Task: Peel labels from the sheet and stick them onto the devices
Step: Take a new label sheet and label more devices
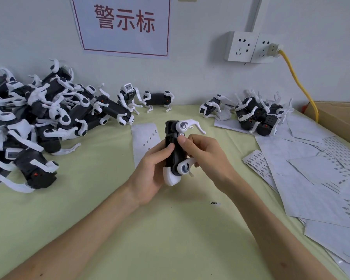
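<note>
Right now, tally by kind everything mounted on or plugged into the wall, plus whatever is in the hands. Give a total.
Wall sign: 1
Socket plates: 2
Yellow cable: 1
Held device: 1
Total: 5

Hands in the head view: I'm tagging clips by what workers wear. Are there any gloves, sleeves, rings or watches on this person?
No. The left hand and right hand are both bare, with no gloves, rings or finger tape visible. The left forearm and right forearm are uncovered as far as the frame reaches, with no sleeve cuff, watch or wristband in view.
</note>
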